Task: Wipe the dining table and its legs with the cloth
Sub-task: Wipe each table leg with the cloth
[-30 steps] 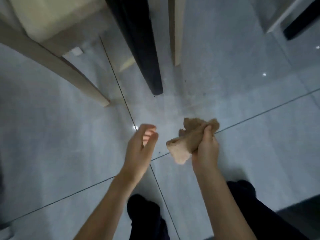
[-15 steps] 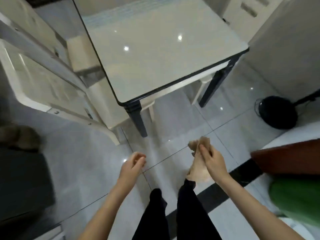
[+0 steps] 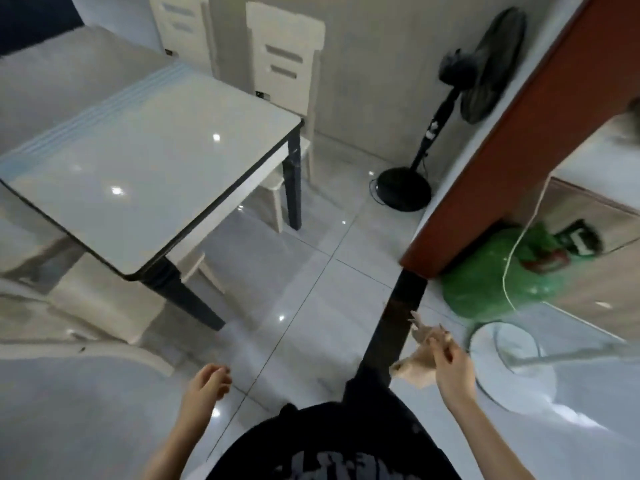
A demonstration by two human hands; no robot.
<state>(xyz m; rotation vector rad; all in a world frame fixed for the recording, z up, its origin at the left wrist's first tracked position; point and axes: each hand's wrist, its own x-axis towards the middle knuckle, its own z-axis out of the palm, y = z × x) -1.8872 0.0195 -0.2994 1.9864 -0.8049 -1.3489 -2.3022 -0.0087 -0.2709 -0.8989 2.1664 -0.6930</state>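
At ten o'clock, the glossy pale surface on dark legs, pale chairs just beyond. Down at seven o'clock, the left hand, loosely curled, holding nothing, above the floor tiles. At five o'clock, the right hand gripping the bunched tan cloth, well apart from the surface. At three o'clock, a green gas cylinder.
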